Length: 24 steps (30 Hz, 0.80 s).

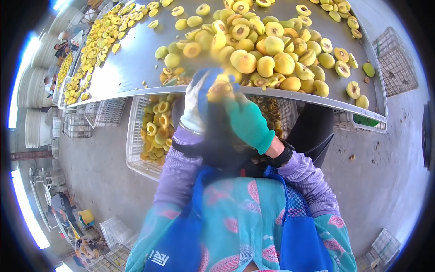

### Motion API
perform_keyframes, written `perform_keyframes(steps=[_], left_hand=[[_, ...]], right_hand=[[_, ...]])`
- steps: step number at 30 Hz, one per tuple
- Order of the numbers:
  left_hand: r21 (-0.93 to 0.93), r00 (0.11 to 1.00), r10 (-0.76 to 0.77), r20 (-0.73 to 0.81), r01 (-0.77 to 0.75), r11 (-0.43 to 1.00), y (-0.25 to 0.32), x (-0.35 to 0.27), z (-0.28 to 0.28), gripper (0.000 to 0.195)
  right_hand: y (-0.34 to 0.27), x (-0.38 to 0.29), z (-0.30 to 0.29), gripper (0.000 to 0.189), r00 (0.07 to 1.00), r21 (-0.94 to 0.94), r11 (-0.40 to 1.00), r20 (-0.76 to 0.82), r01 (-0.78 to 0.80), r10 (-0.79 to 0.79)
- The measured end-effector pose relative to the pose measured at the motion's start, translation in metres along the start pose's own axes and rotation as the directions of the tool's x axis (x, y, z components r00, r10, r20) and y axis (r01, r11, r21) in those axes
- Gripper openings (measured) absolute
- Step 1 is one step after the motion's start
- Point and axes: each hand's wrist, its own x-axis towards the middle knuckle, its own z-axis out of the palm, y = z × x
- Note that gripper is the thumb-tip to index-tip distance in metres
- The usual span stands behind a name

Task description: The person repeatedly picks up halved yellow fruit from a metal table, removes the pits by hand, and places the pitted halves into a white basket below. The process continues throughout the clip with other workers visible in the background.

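My left hand (200, 98), in a white and blue glove, grips a yellow peach piece (219, 89) above the near edge of the metal table (136, 91). Against the same fruit is my right hand (245, 119), in a green glove; a blur over the fingers hides whether it holds a tool. Whole and halved yellow peaches (283, 63) are heaped on the table just beyond my hands. Below the edge, on the left, a white plastic crate (134, 146) holds pitted peach halves (158, 131). Dark pits and scraps (265, 105) lie in a container below my right hand.
More cut peaches (98, 44) cover the table's far left. Plastic crates stand under the table at left (77, 125) and beyond its right end (396, 68). Several people work at the left, one at the lower left (63, 204). Stacked crates (385, 244) stand at the lower right.
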Motion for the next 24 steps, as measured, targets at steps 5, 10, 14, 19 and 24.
perform_keyframes(steps=[5, 10, 14, 19, 24], left_hand=[[-0.072, 0.992, -0.097, -0.086, 0.091, 0.993, 0.015, 0.001, -0.004, 0.025], [0.012, 0.985, -0.033, -0.17, 0.036, 0.999, 0.011, -0.009, 0.005, 0.027], [-0.01, 0.976, -0.075, -0.202, 0.075, 0.997, 0.009, -0.015, 0.017, 0.027], [-0.528, 0.893, -0.398, -0.211, 0.239, 0.815, 0.012, -0.018, 0.027, 0.027], [-0.484, 0.883, -0.36, -0.301, 0.184, 0.856, 0.014, -0.021, 0.032, 0.025]], right_hand=[[-0.006, -0.006, 0.007, 0.025, 0.995, 0.209, 0.975, -0.05, -0.078, 0.09], [-0.014, -0.012, 0.015, 0.025, 0.945, -0.163, 0.954, -0.171, 0.253, -0.28], [-0.023, -0.016, 0.013, 0.029, 0.99, 0.117, 0.983, 0.021, -0.143, 0.142], [-0.034, -0.018, 0.011, 0.023, 0.981, 0.09, 0.978, 0.067, -0.189, 0.183], [-0.04, -0.015, 0.014, 0.023, 0.953, 0.279, 0.918, -0.03, -0.281, 0.3]])
